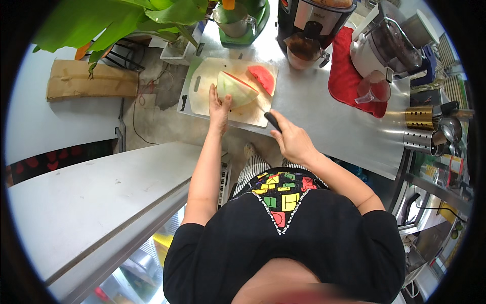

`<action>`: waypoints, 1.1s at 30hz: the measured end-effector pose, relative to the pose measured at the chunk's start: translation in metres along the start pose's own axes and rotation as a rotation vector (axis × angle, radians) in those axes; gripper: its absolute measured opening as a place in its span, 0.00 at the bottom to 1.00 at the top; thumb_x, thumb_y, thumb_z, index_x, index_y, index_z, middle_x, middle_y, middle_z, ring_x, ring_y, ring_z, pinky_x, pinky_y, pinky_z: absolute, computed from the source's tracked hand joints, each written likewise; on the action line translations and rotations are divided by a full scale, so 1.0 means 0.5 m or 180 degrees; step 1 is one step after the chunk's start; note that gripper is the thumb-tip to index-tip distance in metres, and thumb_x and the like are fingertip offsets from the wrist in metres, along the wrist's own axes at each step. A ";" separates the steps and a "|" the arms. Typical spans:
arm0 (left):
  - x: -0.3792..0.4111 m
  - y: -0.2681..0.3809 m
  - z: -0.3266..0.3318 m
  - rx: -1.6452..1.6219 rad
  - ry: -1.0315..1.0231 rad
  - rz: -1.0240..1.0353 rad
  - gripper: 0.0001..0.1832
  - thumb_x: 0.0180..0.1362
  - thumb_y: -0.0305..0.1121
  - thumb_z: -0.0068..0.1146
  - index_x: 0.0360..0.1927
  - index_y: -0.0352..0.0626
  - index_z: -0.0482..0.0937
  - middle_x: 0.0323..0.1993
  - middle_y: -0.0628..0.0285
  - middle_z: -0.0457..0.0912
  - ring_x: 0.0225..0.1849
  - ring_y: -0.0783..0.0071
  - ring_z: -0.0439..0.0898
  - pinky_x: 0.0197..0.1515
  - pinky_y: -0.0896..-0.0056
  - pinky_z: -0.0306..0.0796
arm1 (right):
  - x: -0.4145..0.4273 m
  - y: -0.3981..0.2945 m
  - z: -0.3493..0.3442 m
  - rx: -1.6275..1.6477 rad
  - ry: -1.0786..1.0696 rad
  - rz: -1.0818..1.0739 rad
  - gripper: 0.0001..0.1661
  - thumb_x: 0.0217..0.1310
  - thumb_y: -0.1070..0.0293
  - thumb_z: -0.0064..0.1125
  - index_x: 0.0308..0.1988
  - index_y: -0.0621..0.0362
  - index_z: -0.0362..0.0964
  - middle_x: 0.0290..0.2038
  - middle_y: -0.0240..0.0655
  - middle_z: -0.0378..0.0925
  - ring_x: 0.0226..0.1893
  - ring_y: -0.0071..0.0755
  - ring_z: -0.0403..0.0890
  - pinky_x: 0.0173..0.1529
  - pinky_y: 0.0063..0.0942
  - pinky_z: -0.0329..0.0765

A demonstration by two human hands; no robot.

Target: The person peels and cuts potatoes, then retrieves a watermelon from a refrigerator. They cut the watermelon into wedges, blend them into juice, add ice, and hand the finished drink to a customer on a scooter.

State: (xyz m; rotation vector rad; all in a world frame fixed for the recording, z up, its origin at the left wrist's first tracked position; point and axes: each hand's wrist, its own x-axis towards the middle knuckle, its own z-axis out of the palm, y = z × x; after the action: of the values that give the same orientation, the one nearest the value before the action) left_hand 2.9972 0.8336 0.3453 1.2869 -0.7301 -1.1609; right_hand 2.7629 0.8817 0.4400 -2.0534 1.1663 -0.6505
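A large piece of watermelon (pixel 233 91) with pale green rind rests on the white cutting board (pixel 201 100). My left hand (pixel 219 110) is against its near left side, thumb and fingers spread on the rind. My right hand (pixel 294 138) grips the black handle of a knife (pixel 272 121). Its blade points toward the watermelon's lower right side and is mostly hard to see. Beyond, a smaller cut watermelon piece (pixel 262 79) lies with red flesh showing at the board's right side. A few dark specks, perhaps seeds, dot the board.
The board lies on a steel table (pixel 315 102). Along the back stand a clear jug (pixel 234 23) on a green appliance, a juicer (pixel 315 19) and another jug (pixel 302 53). At right are a red cloth (pixel 343 83), a white appliance (pixel 383 45) and utensil holders (pixel 418 117). Leaves (pixel 125 22) overhang the left.
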 end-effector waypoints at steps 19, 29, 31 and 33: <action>0.019 -0.028 -0.015 -0.0066 0.0102 -0.0163 0.41 0.50 0.37 0.67 0.61 0.34 0.53 0.57 0.53 0.63 0.56 0.67 0.66 0.55 0.69 0.65 | 0.014 -0.019 0.006 -0.0770 -0.0516 0.0488 0.15 0.61 0.65 0.47 0.42 0.65 0.59 0.21 0.50 0.74 0.23 0.56 0.77 0.27 0.45 0.74; 0.007 -0.009 -0.004 0.0071 -0.0008 -0.0047 0.41 0.49 0.36 0.67 0.60 0.32 0.55 0.56 0.52 0.64 0.55 0.67 0.67 0.57 0.69 0.64 | 0.088 0.060 0.095 -0.0995 -0.1204 0.1177 0.14 0.61 0.64 0.46 0.38 0.66 0.58 0.25 0.54 0.76 0.28 0.59 0.79 0.33 0.49 0.74; 0.009 -0.011 -0.006 0.0026 -0.0021 -0.0069 0.40 0.49 0.36 0.67 0.60 0.33 0.55 0.57 0.52 0.64 0.56 0.66 0.66 0.57 0.69 0.64 | 0.080 0.097 0.127 -0.0988 -0.1152 0.1183 0.14 0.61 0.64 0.46 0.38 0.66 0.58 0.25 0.54 0.76 0.29 0.59 0.78 0.34 0.49 0.74; 0.006 -0.009 -0.012 0.0015 -0.0078 -0.0112 0.40 0.50 0.37 0.66 0.60 0.33 0.54 0.58 0.52 0.63 0.56 0.66 0.66 0.58 0.68 0.63 | 0.072 0.123 0.150 -0.1031 -0.1064 0.1124 0.14 0.62 0.63 0.45 0.39 0.65 0.58 0.25 0.53 0.76 0.29 0.59 0.78 0.34 0.49 0.74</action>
State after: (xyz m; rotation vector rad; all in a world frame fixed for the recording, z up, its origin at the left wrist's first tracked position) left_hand 3.0026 0.8332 0.3394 1.2959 -0.7311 -1.2058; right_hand 2.7996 0.8510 0.3482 -2.0344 1.4488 0.0562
